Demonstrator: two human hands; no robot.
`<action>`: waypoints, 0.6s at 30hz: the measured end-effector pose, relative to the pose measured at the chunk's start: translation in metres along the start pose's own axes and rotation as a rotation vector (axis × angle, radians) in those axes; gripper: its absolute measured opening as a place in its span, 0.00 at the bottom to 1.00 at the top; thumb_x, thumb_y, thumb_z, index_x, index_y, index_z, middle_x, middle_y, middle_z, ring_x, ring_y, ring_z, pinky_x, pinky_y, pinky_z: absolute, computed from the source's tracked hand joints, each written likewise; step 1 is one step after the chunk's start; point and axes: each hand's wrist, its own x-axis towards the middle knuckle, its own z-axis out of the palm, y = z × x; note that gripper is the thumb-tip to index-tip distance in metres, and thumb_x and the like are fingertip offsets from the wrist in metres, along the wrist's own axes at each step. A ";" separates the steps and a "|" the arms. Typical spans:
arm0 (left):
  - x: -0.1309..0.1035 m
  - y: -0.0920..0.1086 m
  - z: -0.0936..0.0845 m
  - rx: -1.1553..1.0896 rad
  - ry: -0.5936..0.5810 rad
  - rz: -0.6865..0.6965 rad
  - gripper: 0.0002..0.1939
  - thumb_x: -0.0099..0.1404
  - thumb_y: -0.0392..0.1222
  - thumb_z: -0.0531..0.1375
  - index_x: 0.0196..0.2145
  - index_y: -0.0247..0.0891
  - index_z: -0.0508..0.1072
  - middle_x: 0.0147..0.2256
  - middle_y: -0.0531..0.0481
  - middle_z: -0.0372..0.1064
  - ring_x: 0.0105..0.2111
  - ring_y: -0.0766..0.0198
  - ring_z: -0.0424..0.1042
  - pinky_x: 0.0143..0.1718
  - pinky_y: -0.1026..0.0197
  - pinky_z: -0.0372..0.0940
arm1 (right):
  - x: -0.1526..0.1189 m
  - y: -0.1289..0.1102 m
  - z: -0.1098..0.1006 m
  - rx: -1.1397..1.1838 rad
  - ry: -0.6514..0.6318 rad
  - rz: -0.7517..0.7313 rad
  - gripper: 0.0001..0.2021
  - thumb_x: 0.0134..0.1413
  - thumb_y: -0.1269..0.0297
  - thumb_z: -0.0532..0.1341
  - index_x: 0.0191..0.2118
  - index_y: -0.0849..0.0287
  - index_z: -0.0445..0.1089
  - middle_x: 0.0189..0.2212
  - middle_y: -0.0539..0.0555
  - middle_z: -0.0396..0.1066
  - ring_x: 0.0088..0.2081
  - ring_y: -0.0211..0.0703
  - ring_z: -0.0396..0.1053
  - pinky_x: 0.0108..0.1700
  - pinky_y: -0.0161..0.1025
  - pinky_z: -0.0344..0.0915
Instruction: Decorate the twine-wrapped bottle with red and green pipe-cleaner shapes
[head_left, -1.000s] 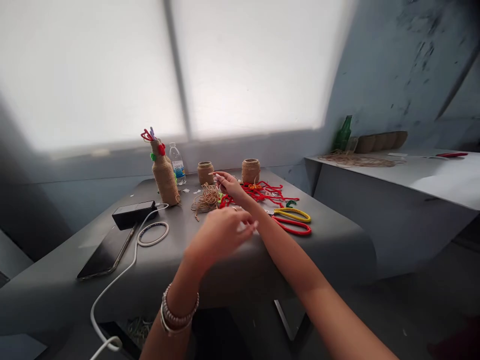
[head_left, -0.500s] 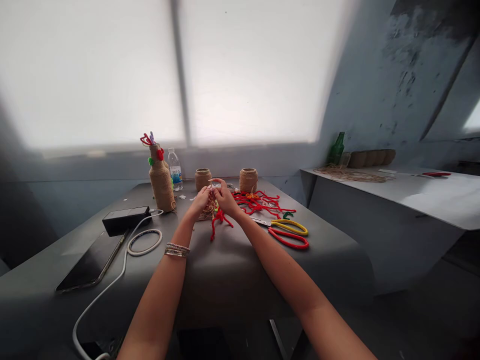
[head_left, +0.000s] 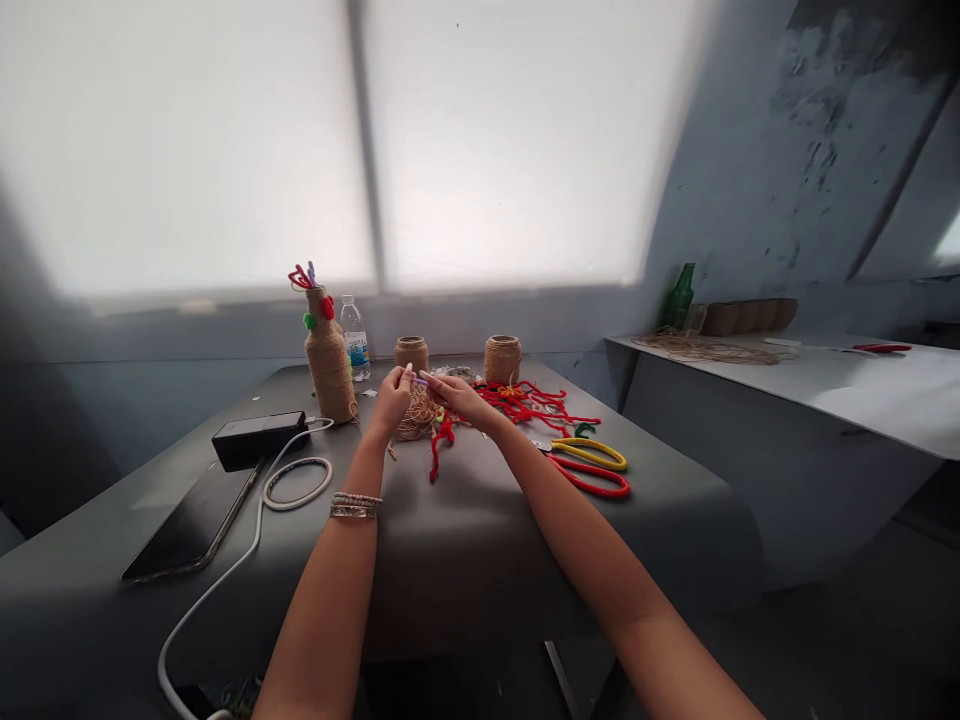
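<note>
My left hand [head_left: 393,397] and my right hand [head_left: 459,396] are both closed in a pinch. A short purple length, likely a pipe cleaner [head_left: 420,381], stretches between their fingertips; most of it is hidden by the fingers. Just below and behind them lies a tangle of tan twine [head_left: 417,415]. A red pipe cleaner piece [head_left: 436,455] rests on the table in front of my right hand, with more red pipe cleaners [head_left: 536,408] spread to the right. Two twine-wrapped jars stand beyond: the left jar [head_left: 412,353] behind my hands, the right jar [head_left: 502,358] farther over.
Scissors [head_left: 589,468] with yellow and red handles lie right. At left are a twine-wrapped bottle [head_left: 330,370], plastic bottle [head_left: 354,340], black box [head_left: 259,438], phone [head_left: 191,525] and white cable [head_left: 298,485]. A second table [head_left: 862,385] bears a green bottle [head_left: 679,297].
My hands have drawn slightly apart, and the purple piece now shows between them. My right hand has turned flatter, its raised index finger lowered. The whole view has shifted slightly.
</note>
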 end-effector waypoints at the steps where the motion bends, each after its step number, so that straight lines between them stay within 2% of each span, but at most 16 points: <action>1: 0.000 -0.001 -0.001 0.016 -0.023 0.021 0.15 0.67 0.36 0.50 0.21 0.37 0.58 0.19 0.57 0.51 0.21 0.69 0.51 0.25 0.66 0.49 | 0.000 0.000 -0.001 -0.004 0.000 -0.009 0.24 0.45 0.39 0.58 0.24 0.59 0.57 0.19 0.43 0.49 0.21 0.30 0.46 0.24 0.34 0.44; 6: -0.004 -0.001 -0.004 0.219 -0.037 0.108 0.14 0.66 0.37 0.51 0.22 0.38 0.58 0.19 0.56 0.52 0.21 0.67 0.53 0.25 0.64 0.47 | -0.002 -0.001 -0.001 -0.046 0.087 -0.037 0.25 0.43 0.39 0.59 0.25 0.61 0.60 0.21 0.44 0.52 0.24 0.31 0.48 0.27 0.33 0.47; 10: -0.008 0.002 -0.005 0.368 0.056 0.131 0.12 0.64 0.36 0.53 0.22 0.39 0.60 0.21 0.53 0.57 0.23 0.65 0.55 0.25 0.63 0.45 | -0.004 -0.003 0.000 -0.093 0.053 -0.019 0.24 0.44 0.40 0.59 0.23 0.60 0.58 0.19 0.44 0.51 0.23 0.30 0.47 0.25 0.33 0.45; 13: -0.009 0.008 -0.001 0.142 0.052 0.014 0.13 0.68 0.37 0.48 0.24 0.38 0.62 0.23 0.52 0.58 0.22 0.66 0.57 0.24 0.64 0.49 | -0.004 -0.005 0.001 -0.084 0.047 -0.022 0.24 0.45 0.41 0.59 0.23 0.59 0.58 0.18 0.43 0.50 0.22 0.31 0.47 0.24 0.33 0.45; 16: -0.010 0.015 0.005 -0.130 -0.032 -0.159 0.14 0.70 0.38 0.42 0.30 0.36 0.62 0.23 0.54 0.57 0.19 0.69 0.56 0.21 0.66 0.52 | -0.003 -0.005 0.003 -0.084 0.135 -0.068 0.22 0.47 0.42 0.58 0.25 0.59 0.59 0.20 0.44 0.51 0.23 0.32 0.48 0.25 0.33 0.47; 18: -0.011 0.016 0.009 -0.195 -0.054 -0.182 0.12 0.71 0.39 0.43 0.32 0.37 0.62 0.23 0.55 0.56 0.18 0.71 0.55 0.20 0.67 0.52 | -0.003 -0.004 0.004 -0.108 0.178 -0.103 0.20 0.49 0.44 0.57 0.26 0.59 0.59 0.20 0.44 0.51 0.23 0.32 0.49 0.26 0.33 0.48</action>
